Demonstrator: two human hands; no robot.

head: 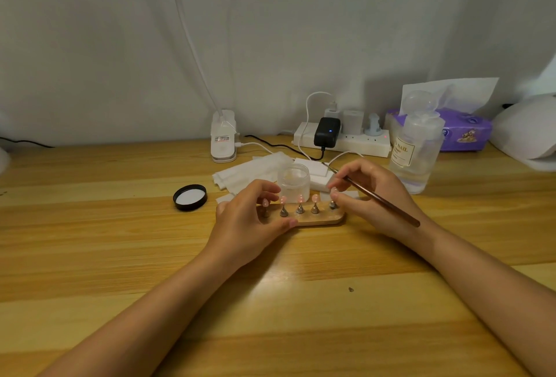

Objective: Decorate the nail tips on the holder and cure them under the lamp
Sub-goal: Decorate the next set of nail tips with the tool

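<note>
A wooden holder (323,219) lies in the middle of the table with several pink nail tips (300,198) standing on small metal cones. My left hand (249,226) grips the holder's left end, thumb on the front edge and fingers curled over the back. My right hand (374,196) holds a thin brown brush (388,203) between the fingers, and its fingertips touch the rightmost cone (332,204). The white curing lamp (529,133) stands at the far right edge, partly cut off.
An open frosted jar (294,180) stands just behind the holder, its black lid (190,197) to the left. White wipes (252,170), a clear liquid bottle (418,151), a purple tissue pack (463,130), a power strip (343,139) and a desk lamp base (223,139) line the back.
</note>
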